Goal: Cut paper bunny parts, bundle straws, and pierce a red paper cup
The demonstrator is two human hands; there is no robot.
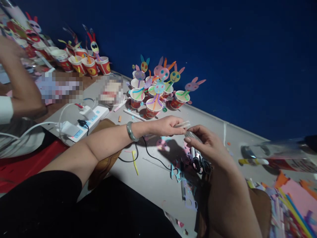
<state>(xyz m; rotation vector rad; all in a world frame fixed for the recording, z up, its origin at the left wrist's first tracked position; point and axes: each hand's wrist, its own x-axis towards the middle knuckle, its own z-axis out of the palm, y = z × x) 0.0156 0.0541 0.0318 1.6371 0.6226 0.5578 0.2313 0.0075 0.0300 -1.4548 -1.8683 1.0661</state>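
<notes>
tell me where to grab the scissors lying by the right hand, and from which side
Probably by the black loop handles of the scissors, coming down from above. The loops lie flat on the table and face up just below the right hand, while the blade end is lost among paper scraps. Fingers could slip into the loops; the detail there is dim.

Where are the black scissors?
In the head view, the black scissors lie on the grey table, right of centre, just below the right hand and beside scraps of cut paper.
</notes>
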